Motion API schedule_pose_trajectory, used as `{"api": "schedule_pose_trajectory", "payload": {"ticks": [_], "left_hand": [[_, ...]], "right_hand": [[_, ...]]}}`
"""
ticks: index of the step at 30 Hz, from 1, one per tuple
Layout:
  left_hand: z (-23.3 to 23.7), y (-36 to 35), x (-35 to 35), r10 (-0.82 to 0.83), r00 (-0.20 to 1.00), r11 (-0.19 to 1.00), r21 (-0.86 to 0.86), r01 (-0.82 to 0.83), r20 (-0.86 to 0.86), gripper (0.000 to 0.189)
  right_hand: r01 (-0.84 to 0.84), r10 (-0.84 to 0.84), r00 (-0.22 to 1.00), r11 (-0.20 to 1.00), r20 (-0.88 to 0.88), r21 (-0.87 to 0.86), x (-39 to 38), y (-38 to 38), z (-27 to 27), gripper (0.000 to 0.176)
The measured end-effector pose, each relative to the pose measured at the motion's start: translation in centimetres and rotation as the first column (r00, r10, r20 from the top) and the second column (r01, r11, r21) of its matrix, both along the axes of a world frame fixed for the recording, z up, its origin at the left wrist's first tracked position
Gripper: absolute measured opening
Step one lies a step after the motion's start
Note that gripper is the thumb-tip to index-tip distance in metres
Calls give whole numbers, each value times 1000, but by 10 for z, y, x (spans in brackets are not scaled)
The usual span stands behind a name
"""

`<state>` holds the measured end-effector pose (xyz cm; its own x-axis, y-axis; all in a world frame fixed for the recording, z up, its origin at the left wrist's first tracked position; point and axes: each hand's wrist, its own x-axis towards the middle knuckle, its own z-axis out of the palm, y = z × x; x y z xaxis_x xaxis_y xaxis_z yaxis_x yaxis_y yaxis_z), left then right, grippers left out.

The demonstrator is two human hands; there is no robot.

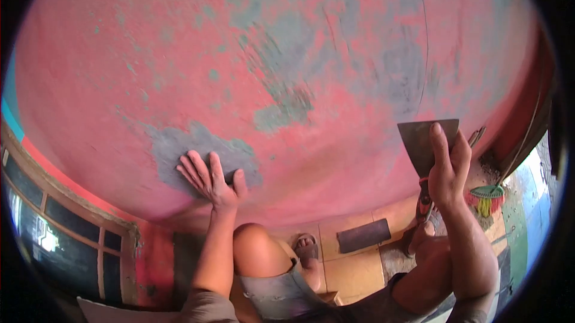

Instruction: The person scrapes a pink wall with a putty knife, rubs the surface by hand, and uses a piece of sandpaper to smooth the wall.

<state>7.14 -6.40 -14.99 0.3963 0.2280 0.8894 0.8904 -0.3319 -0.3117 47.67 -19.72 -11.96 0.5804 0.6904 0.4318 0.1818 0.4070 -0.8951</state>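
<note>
My left hand [214,184] is spread out over a bare grey patch [200,141] low on the pink wall [179,71], its fingers apart and holding nothing. On the right, my right hand [449,170] grips a putty knife [417,143] with a wide dark blade pointing up. The knife's black and red handle runs down beside my palm. Pink paint on the wall is worn, with grey and green areas showing through and a thin dark crack [427,41] running down the upper right.
A dark flat rectangular piece [363,236] lies on the tan tiled floor [353,272] between my sandalled feet. At the right a broom [486,194] with green, yellow and red parts stands near the wall's end. A framed window [66,218] is at the lower left.
</note>
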Motion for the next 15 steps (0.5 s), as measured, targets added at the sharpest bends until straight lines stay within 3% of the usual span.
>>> {"api": "schedule_pose_trajectory", "payload": {"ticks": [4, 5, 15], "left_hand": [[-55, -1, -50, 45, 999, 995, -90, -45, -2, 75], [-59, -4, -54, 43, 999, 992, -124, -40, 27, 75], [-68, -11, -63, 26, 997, 982, -191, -10, 78, 75]], "right_hand": [[19, -18, 1000, 997, -8, 74, -3, 2, 4, 25], [15, -14, 1000, 1000, 22, -11, 2, -3, 4, 26], [59, -61, 995, 998, 80, 26, -3, 12, -6, 27]]}}
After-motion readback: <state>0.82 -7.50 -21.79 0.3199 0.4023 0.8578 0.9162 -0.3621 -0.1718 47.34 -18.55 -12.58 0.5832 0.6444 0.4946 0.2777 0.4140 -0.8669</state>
